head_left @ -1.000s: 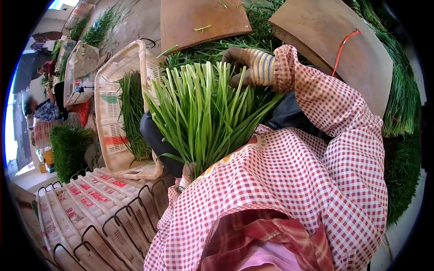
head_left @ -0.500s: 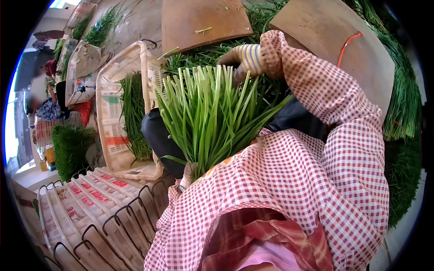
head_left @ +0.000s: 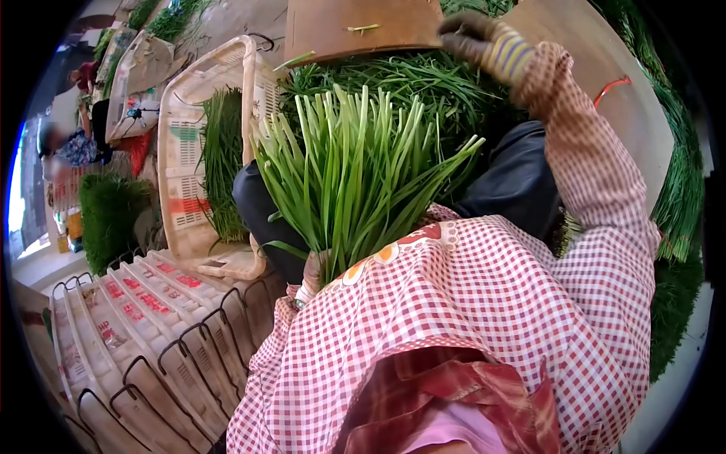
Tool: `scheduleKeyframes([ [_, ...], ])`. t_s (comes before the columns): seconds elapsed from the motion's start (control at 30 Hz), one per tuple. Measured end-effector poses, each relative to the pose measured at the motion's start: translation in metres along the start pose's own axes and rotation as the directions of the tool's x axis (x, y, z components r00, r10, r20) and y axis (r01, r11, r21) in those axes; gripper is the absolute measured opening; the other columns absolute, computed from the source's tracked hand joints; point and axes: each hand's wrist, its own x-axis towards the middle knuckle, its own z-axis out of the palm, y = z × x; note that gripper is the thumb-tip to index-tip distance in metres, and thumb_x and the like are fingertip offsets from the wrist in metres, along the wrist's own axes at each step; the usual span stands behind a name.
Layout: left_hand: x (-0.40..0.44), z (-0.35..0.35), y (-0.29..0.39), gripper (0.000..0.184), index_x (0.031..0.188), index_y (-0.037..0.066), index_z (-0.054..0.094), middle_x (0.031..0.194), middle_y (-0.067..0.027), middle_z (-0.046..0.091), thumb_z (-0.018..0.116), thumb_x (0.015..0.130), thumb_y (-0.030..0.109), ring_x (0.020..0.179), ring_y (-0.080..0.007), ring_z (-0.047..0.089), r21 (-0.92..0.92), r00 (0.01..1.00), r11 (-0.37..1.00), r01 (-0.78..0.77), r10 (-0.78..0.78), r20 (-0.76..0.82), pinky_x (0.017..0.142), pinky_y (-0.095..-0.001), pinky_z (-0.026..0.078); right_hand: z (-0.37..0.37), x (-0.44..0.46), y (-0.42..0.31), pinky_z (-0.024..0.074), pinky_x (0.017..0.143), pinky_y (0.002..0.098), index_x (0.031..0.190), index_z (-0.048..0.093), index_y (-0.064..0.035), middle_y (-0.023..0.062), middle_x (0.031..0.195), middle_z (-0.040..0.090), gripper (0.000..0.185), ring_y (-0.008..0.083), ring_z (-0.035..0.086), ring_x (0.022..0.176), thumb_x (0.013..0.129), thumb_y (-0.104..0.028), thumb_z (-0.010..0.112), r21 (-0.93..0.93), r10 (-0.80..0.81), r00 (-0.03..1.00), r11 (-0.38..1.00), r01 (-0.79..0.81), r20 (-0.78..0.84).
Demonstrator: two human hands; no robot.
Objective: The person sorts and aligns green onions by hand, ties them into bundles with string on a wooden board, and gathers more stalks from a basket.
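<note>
A thick bunch of long green leafy stalks [head_left: 355, 174] fans upward in front of my checked apron. Low at its gathered end, my left hand [head_left: 311, 276] is wrapped round the bunch, partly covered by leaves and sleeve. My right hand [head_left: 475, 47], in a dark glove with a yellow and blue striped cuff, is raised beyond the stalks and apart from them, by the edge of a brown board [head_left: 355, 26]. Its fingers are bent and blurred, and whether they hold anything is unclear. Loose greens [head_left: 408, 79] lie under the boards.
At the left stands a white plastic crate [head_left: 178, 151] with greens inside. Below it are stacked crates [head_left: 144, 318] with black wire handles. A second board [head_left: 635, 98] with red string lies at the right, beside more greens [head_left: 681, 174]. Another person [head_left: 76, 147] is at the far left.
My right hand has moved from the tops of the stalks up and to the right, away from the bunch. My left hand keeps its hold on the bunch. The view has shifted slightly.
</note>
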Motion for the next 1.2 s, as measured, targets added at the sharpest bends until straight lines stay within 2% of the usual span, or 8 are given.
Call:
scheduleKeyframes([
  [0.17, 0.003, 0.001, -0.009, 0.031, 0.111, -0.001, 0.058, 0.100, -0.0095, 0.065, 0.065, 0.083, 0.011, 0.086, -0.0181, 0.063, -0.055, 1.000, 0.998, -0.005, 0.005, 0.002, 0.074, -0.0306, 0.052, 0.090, -0.053, -0.062, 0.0495, 0.071, 0.0335, 0.112, 0.060, -0.0055, 0.0126, 0.089, 0.067, 0.044, 0.0224, 0.063, 0.080, 0.078, -0.032, 0.069, -0.487, 0.255, 0.892, 0.872, -0.047, 0.372],
  [0.37, 0.006, -0.022, -0.023, 0.038, 0.115, 0.000, 0.056, 0.106, -0.0091, 0.064, 0.069, 0.082, 0.013, 0.093, -0.0191, 0.061, -0.057, 0.996, 0.998, 0.041, -0.036, 0.087, 0.080, -0.0316, 0.051, 0.101, -0.036, -0.037, 0.0497, 0.075, 0.0317, 0.109, 0.062, -0.0005, 0.0147, 0.091, 0.068, 0.035, 0.0192, 0.064, 0.082, 0.081, -0.021, 0.064, -0.208, 0.155, 0.928, 0.974, -0.087, 0.339],
  [0.6, 0.000, 0.011, 0.001, 0.037, 0.113, 0.001, 0.057, 0.104, -0.0089, 0.064, 0.069, 0.082, 0.015, 0.090, -0.0185, 0.061, 0.202, 0.999, 0.979, -0.041, 0.046, -0.017, 0.078, -0.0312, 0.051, 0.008, 0.043, 0.038, 0.0504, 0.082, 0.0360, 0.120, 0.056, -0.0021, 0.0127, 0.110, 0.064, 0.050, 0.0247, 0.062, 0.097, 0.082, -0.031, 0.069, -0.160, 0.073, 0.946, 0.979, -0.129, -0.316],
  [0.7, 0.003, 0.020, 0.007, 0.036, 0.112, 0.001, 0.057, 0.104, -0.0088, 0.064, 0.070, 0.081, 0.016, 0.089, -0.0182, 0.061, 0.322, 0.998, 0.946, -0.037, 0.053, -0.040, 0.077, -0.0310, 0.051, 0.006, 0.027, 0.009, 0.0516, 0.078, 0.0359, 0.120, 0.057, -0.0028, 0.0125, 0.107, 0.064, 0.047, 0.0228, 0.062, 0.090, 0.084, -0.032, 0.066, -0.348, -0.195, 0.976, 0.925, 0.152, -0.094],
  [0.77, 0.006, 0.025, 0.011, 0.036, 0.112, 0.001, 0.058, 0.103, -0.0087, 0.064, 0.070, 0.081, 0.016, 0.089, -0.0180, 0.061, 0.390, 0.998, 0.920, -0.022, 0.045, -0.052, 0.076, -0.0309, 0.051, 0.023, -0.001, -0.047, 0.0511, 0.080, 0.0370, 0.119, 0.056, -0.0041, 0.0133, 0.106, 0.065, 0.044, 0.0249, 0.063, 0.089, 0.085, -0.030, 0.064, -0.097, 0.050, 0.964, 0.995, -0.025, 0.261],
  [0.97, 0.011, 0.035, 0.019, 0.035, 0.110, 0.001, 0.059, 0.102, -0.0086, 0.065, 0.070, 0.081, 0.018, 0.086, -0.0175, 0.061, 0.487, 0.996, 0.873, 0.013, 0.032, -0.083, 0.075, -0.0305, 0.050, 0.076, 0.000, -0.088, 0.0446, 0.093, 0.0414, 0.119, 0.056, -0.0029, 0.0173, 0.114, 0.060, 0.060, 0.0300, 0.057, 0.107, 0.078, -0.045, 0.067, -0.747, 0.334, 0.823, 0.647, 0.154, 0.459],
  [1.07, 0.010, 0.038, 0.022, 0.035, 0.109, 0.001, 0.059, 0.101, -0.0085, 0.065, 0.070, 0.081, 0.018, 0.085, -0.0172, 0.061, 0.515, 0.994, 0.857, 0.023, 0.034, -0.101, 0.074, -0.0303, 0.050, 0.086, -0.002, -0.086, 0.0367, 0.101, 0.0444, 0.119, 0.057, -0.0025, 0.0192, 0.133, 0.043, 0.070, 0.0325, 0.038, 0.125, 0.076, -0.058, 0.061, -0.835, 0.146, 0.876, 0.407, 0.369, 0.459],
  [1.2, 0.008, 0.041, 0.028, 0.034, 0.108, 0.002, 0.060, 0.101, -0.0084, 0.065, 0.070, 0.081, 0.019, 0.084, -0.0169, 0.061, 0.546, 0.992, 0.836, 0.046, 0.026, -0.123, 0.073, -0.0300, 0.050, 0.105, 0.012, -0.065, 0.0371, 0.100, 0.0435, 0.119, 0.057, -0.0032, 0.0169, 0.125, 0.051, 0.068, 0.0320, 0.041, 0.123, 0.077, -0.057, 0.060, -0.742, 0.394, 0.702, 0.606, 0.287, 0.593],
])
